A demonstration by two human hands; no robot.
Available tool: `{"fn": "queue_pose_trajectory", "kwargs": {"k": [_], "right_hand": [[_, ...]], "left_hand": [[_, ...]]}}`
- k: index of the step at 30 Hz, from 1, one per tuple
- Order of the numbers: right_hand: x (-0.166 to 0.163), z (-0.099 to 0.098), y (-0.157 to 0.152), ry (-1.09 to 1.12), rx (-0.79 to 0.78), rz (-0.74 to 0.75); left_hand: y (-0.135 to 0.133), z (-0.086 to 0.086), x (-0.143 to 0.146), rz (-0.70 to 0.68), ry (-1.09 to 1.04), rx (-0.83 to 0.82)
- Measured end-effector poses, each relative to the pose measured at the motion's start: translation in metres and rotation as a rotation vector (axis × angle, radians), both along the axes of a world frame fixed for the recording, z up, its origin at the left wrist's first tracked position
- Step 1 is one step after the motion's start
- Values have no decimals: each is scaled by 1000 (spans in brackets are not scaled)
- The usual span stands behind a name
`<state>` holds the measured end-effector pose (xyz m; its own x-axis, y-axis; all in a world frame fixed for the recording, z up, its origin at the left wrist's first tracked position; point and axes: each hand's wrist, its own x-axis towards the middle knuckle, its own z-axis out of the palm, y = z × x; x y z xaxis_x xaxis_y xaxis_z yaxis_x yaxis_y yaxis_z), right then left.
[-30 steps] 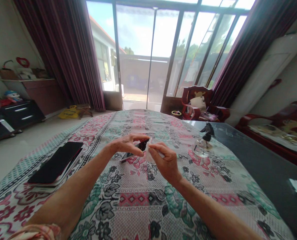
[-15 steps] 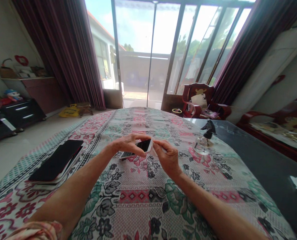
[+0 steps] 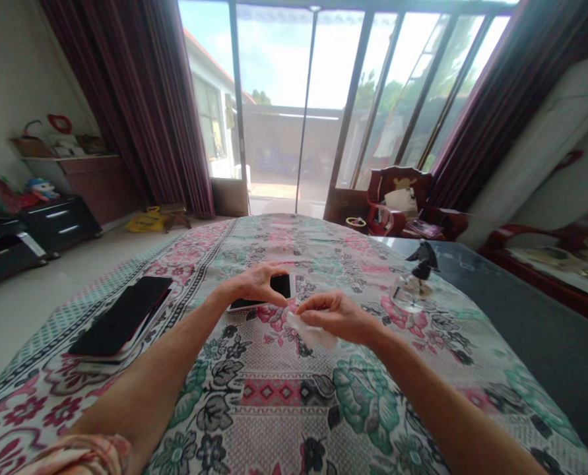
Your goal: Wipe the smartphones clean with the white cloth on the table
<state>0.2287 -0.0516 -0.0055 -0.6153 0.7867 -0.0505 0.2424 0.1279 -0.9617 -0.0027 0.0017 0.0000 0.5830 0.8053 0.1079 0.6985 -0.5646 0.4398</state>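
Observation:
My left hand (image 3: 257, 285) grips a white-edged smartphone (image 3: 282, 285) with a dark screen, thumb along the near side and fingers along the far side. Just under that hand, the edge of another dark flat item with a light rim (image 3: 244, 305) shows on the tablecloth; most of it is covered. Pinched between the thumb and fingers of my right hand (image 3: 337, 316) is a thin white tissue (image 3: 318, 335). It hangs down near the phone's right end, apart from it.
A stack of dark flat items with pale edges (image 3: 125, 316) lies to the left on the flowered tablecloth (image 3: 284, 422). On the right stands a clear spray bottle (image 3: 412, 290) with a black nozzle. Beyond the table are a dark red wooden chair (image 3: 397, 198) and a glass door.
My right hand has come away from the phone's end, toward me and to the right, with the tissue now hanging visibly. My left hand still grips the phone.

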Motion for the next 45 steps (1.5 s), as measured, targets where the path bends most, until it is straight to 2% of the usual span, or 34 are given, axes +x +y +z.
{"fn": "queue_pose_trajectory", "kwargs": {"k": [6,11,14,18,21,24,26,31,35,39,45], "right_hand": [[-5,-1,-13,-63,85,210],[-1,17,-21,-57,185,373],[3,20,-13,85,252,227],[3,0,5,95,65,-13],[2,-15,16,118,25,-257],[2,-21,23,117,106,-461],[3,-23,26,86,166,-536],[6,-33,32,17,306,-529],[4,-37,31,99,177,-498],[-1,-28,24,222,55,-439],[-4,-19,19,242,241,-429]], "left_hand": [[2,-5,-1,25,23,8],[3,-3,-9,-29,-92,-97],[2,2,-12,-34,-178,-171],[-1,7,-11,-22,-203,-206],[-4,6,-5,-44,-116,-147],[-8,2,6,-121,-3,-32],[-11,-2,14,-164,36,27],[-14,-11,26,-260,110,93],[-11,-11,22,-270,17,68],[-10,-2,14,-258,-81,-4],[-16,17,9,-223,-126,-79]]}}
